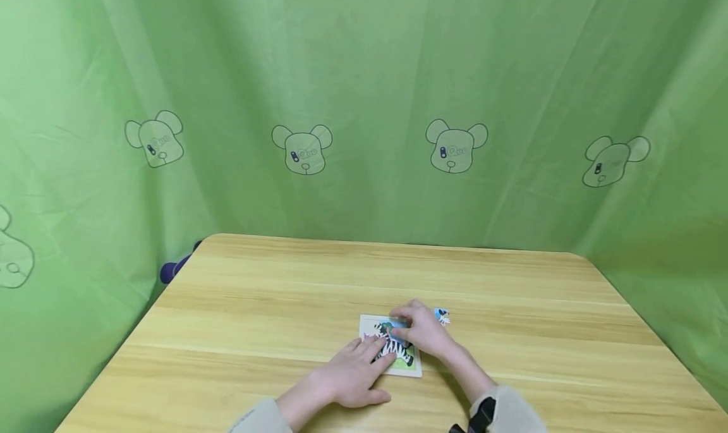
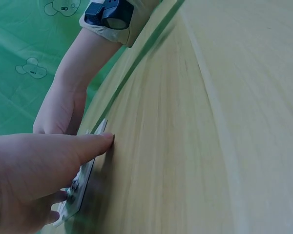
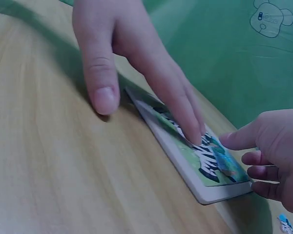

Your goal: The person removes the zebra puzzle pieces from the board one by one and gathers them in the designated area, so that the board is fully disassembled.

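Note:
A flat jigsaw board with a white border and a zebra picture lies on the wooden table. My left hand rests on its near left part, fingers stretched over the zebra. In the right wrist view the left thumb reaches past the board's near edge. At the board's far right part, my right hand pinches a blue puzzle piece between thumb and curled fingers, low over the picture. The fingers partly cover that piece. Beyond the right hand lies a loose blue and white puzzle piece.
The wooden table extends around the board on all sides. A green curtain with printed bear heads hangs behind it and along both sides. Something purple shows beyond the table's left edge.

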`<act>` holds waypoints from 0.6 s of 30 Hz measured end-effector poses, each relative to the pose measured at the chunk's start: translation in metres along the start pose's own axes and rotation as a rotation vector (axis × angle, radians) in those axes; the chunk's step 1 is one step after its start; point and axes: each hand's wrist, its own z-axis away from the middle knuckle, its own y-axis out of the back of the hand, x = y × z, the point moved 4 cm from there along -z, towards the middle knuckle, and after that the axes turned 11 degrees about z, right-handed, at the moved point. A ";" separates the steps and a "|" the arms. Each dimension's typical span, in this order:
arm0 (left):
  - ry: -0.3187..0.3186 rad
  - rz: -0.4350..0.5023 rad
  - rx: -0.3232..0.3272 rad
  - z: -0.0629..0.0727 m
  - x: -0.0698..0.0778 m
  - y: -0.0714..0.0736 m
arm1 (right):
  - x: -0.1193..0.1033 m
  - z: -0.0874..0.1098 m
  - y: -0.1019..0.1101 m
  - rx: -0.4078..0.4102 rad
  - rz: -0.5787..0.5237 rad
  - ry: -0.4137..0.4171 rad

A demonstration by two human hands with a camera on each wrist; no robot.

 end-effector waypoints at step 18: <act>0.019 -0.012 -0.026 -0.003 0.001 -0.003 | -0.008 -0.003 -0.001 -0.093 0.171 0.077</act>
